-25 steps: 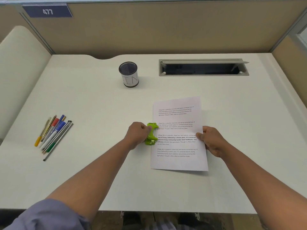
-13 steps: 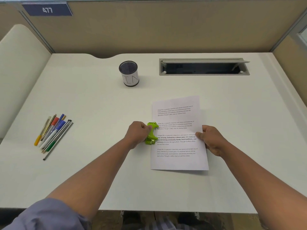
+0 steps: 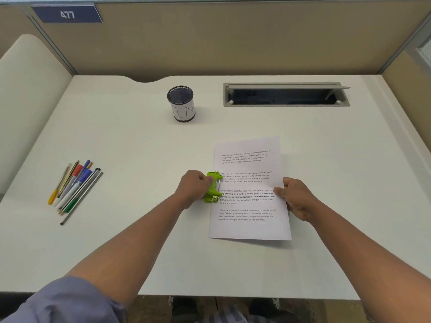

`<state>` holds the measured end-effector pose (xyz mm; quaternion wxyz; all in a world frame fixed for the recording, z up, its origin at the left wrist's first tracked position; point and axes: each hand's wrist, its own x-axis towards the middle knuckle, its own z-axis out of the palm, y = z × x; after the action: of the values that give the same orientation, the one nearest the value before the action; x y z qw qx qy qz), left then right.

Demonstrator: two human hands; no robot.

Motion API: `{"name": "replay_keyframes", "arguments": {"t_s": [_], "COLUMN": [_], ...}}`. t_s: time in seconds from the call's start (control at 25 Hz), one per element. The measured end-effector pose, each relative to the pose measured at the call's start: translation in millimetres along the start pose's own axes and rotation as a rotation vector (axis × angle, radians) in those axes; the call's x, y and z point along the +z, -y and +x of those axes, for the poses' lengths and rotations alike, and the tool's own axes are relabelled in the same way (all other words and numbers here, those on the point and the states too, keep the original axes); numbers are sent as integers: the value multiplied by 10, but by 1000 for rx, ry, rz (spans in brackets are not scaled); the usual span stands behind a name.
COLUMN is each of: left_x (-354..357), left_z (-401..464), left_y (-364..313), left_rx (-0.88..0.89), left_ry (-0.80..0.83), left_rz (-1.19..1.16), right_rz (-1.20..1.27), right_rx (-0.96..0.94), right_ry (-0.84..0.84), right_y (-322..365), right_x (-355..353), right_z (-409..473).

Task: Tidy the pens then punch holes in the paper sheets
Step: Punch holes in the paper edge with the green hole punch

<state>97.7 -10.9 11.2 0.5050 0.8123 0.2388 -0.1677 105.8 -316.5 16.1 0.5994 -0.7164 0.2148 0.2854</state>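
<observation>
1. My left hand (image 3: 195, 186) grips the green hole punch (image 3: 212, 187) at the paper sheets' (image 3: 250, 206) left edge.
2. My right hand (image 3: 295, 197) pinches the right edge.
3. Risk: sheets skew, so holes land crooked.
4. Pens (image 3: 74, 186) lie loose, outside the cup (image 3: 181, 103).

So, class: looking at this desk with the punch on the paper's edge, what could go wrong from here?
1. The paper sheets lie slightly skewed, and only the right hand pinches their far edge; the holes may land crooked.
2. The left hand grips the green hole punch close to its mouth; a finger could get nipped.
3. The pens lie loose, outside the mesh cup; tidying looks skipped.
</observation>
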Motion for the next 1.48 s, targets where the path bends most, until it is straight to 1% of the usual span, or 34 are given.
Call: {"name": "replay_keyframes", "arguments": {"t_s": [0.72, 1.08, 1.48], "left_x": [-6, -22, -16], "left_z": [5, 9, 2], "left_y": [-8, -56, -54], "left_rx": [-3, -23, -17], "left_ry": [32, 73, 71], "left_rz": [-17, -12, -19], "right_rz": [-1, -15, 9], "right_rx": [0, -10, -2], "right_ry": [17, 2, 4], "right_y": [-6, 14, -23], "right_x": [-11, -23, -1], "right_z": [22, 18, 21]}}
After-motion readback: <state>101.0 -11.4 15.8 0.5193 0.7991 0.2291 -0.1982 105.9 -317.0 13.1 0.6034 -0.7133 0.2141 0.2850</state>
